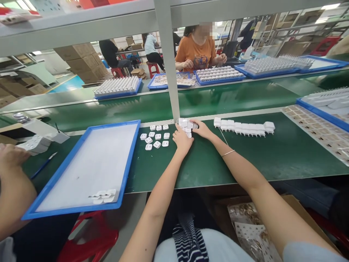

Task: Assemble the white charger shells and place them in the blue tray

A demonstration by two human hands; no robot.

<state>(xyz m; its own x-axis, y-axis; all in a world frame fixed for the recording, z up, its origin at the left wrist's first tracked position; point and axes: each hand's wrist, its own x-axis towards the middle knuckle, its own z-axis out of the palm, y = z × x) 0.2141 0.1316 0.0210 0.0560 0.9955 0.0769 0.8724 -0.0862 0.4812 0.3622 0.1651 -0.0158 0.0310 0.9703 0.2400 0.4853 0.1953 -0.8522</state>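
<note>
Left hand (pixel 183 140) and right hand (pixel 203 129) touch clustered white square pieces (pixel 184 123) on the green bench (pixel 207 165); whether either grips one cannot be determined.

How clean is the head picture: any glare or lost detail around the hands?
Head view: soft reflections streak the green strip beyond the left hand and right hand; fine detail is lost on the white pieces they touch; marks on the loose white squares are too small to read.
</note>
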